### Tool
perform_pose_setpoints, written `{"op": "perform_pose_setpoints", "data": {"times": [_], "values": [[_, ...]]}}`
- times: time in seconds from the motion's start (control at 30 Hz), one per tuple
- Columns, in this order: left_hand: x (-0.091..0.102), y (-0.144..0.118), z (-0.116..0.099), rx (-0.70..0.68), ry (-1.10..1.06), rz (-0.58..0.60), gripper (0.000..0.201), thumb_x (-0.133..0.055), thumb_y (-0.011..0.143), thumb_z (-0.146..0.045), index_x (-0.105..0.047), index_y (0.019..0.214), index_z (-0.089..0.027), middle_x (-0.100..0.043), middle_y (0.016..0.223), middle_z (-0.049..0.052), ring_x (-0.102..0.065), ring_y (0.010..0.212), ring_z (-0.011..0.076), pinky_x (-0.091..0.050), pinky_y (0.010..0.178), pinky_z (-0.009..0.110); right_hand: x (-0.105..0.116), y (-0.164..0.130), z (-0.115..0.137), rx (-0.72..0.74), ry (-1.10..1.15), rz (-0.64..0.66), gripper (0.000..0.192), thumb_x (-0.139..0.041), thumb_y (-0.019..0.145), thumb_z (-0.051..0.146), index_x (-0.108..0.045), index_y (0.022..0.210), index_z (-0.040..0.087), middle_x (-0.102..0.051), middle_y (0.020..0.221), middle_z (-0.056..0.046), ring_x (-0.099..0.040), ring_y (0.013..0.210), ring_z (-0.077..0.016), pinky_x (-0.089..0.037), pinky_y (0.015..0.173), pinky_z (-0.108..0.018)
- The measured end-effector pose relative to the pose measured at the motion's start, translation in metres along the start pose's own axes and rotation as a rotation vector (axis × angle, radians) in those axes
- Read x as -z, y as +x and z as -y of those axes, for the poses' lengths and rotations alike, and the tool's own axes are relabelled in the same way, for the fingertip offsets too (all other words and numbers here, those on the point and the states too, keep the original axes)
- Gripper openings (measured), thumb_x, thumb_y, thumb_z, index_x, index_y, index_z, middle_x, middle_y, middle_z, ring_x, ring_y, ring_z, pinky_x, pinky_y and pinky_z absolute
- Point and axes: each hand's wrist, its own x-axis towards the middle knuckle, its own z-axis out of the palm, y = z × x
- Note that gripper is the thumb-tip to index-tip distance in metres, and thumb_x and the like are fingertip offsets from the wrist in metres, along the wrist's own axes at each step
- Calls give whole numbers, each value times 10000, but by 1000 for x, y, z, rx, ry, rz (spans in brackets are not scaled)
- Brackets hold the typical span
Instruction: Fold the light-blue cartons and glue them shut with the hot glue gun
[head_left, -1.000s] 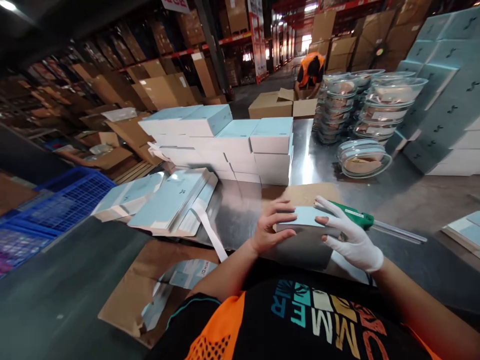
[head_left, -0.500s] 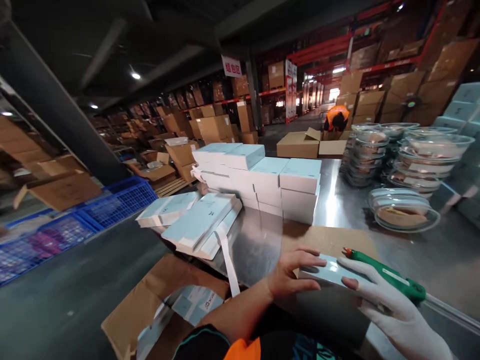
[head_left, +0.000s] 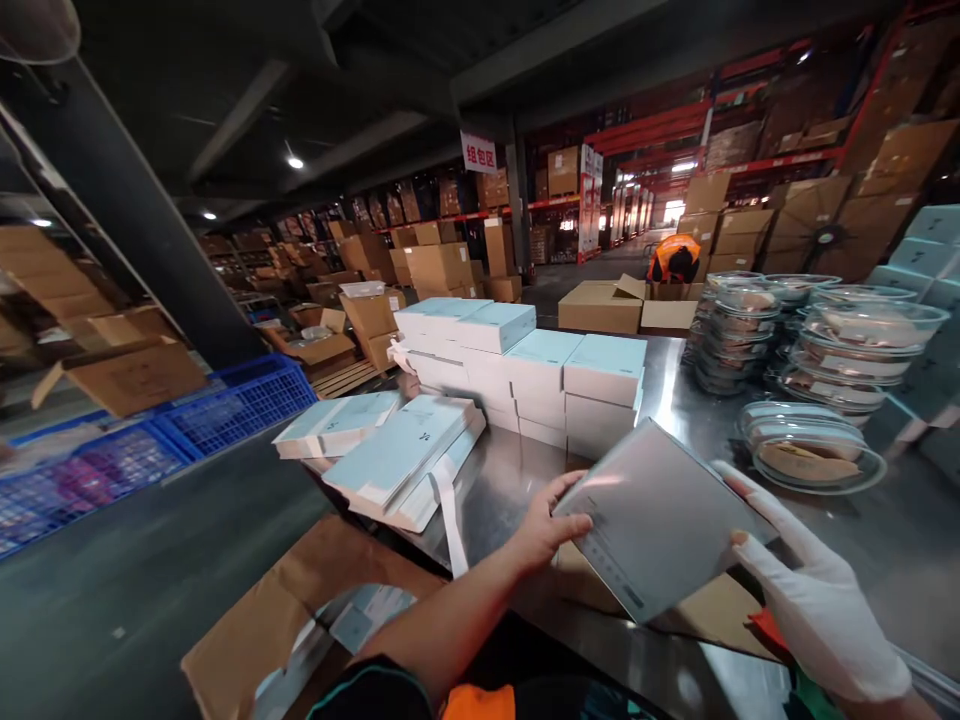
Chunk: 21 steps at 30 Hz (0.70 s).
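Observation:
A flat, pale blue-grey box [head_left: 660,530] is held tilted above the metal table, its broad printed face turned up towards me. My left hand [head_left: 555,525], bare, grips its left corner with the thumb on top. My right hand [head_left: 806,570], in a white glove with the thumb tip uncovered, clasps the right edge. Beneath the box lies a piece of brown cardboard [head_left: 720,612]. A green tool [head_left: 814,697] is mostly hidden under my right hand.
Light blue boxes [head_left: 544,365] stand stacked at the table's back, with flat cartons [head_left: 405,445] at left. Glass dishes [head_left: 810,450] pile up on the right. An open brown carton [head_left: 300,590] sits below the left edge. A person in an orange vest [head_left: 675,258] bends down farther back.
The box has been lifted off the cardboard and turned so its broad face shows. Both hands have risen with it, and my right hand now covers most of the green tool.

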Motion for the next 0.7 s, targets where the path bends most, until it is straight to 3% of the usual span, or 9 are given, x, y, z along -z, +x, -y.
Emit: {"op": "perform_pose_setpoints", "data": {"times": [0.07,0.13,0.2,0.27,0.33,0.43,0.57,0.63,0.7], "values": [[3,10,-18,-44,53,-1,968,-1058,496,-600,-761,1326,-199,-790,1217,108,-715,1133,340,-554,1002,429,12,20,11,-8,27,2,534,-648,1057,548,-652,1544,328,-550,1667,-44,-422,1603,-351,-366,1310,-525],[5,15,-27,-78,83,19,948,-1047,528,-582,-762,1349,-203,-790,1261,112,-712,1169,354,-554,1022,437,24,38,22,30,23,75,667,-694,1018,602,-586,1612,318,-463,1727,-41,-334,1641,-358,-291,1337,-533],[4,15,-27,-88,82,37,913,-1016,582,-599,-759,1363,-201,-800,1254,115,-727,1152,356,-561,1006,438,32,50,30,106,2,227,784,-696,1020,592,-454,1705,299,-399,1755,-57,-356,1628,-352,-308,1333,-513],[2,11,-22,-88,77,52,881,-978,635,-626,-757,1364,-183,-813,1218,122,-742,1112,350,-566,974,429,34,54,34,204,-38,361,731,-639,1072,501,-401,1732,294,-384,1759,-54,-393,1612,-325,-344,1325,-476],[-2,7,-19,-86,74,57,869,-967,655,-628,-758,1362,-168,-820,1188,126,-749,1083,340,-568,948,418,30,54,36,306,-96,391,672,-566,1112,371,-357,1749,322,-370,1767,-28,-396,1612,-289,-356,1325,-444],[-7,8,-27,-79,35,27,871,-1019,581,-576,-784,1317,-176,-827,1158,112,-747,1044,312,-575,918,391,23,51,40,414,-162,303,735,-517,1115,261,-229,1776,403,-323,1791,21,-383,1622,-269,-360,1331,-439],[-5,38,-65,-58,-27,-157,775,-1051,442,-570,-815,1048,-149,-810,946,82,-715,829,241,-576,719,319,28,42,43,380,-187,46,840,-611,1082,392,-161,1791,389,-239,1823,23,-286,1660,-343,-265,1370,-512],[6,66,-94,-42,-56,-298,684,-1019,509,-593,-773,970,-151,-770,849,65,-684,732,211,-563,622,295,33,29,36,276,-187,-45,846,-632,1068,462,-201,1789,365,-309,1803,-5,-324,1645,-343,-256,1367,-476],[20,100,-125,-43,-67,-389,580,-954,662,-585,-739,1001,-166,-752,849,63,-684,725,201,-580,614,289,34,9,20,172,-186,-30,789,-623,1071,474,-282,1772,353,-420,1755,-47,-443,1588,-334,-331,1331,-456]]}}
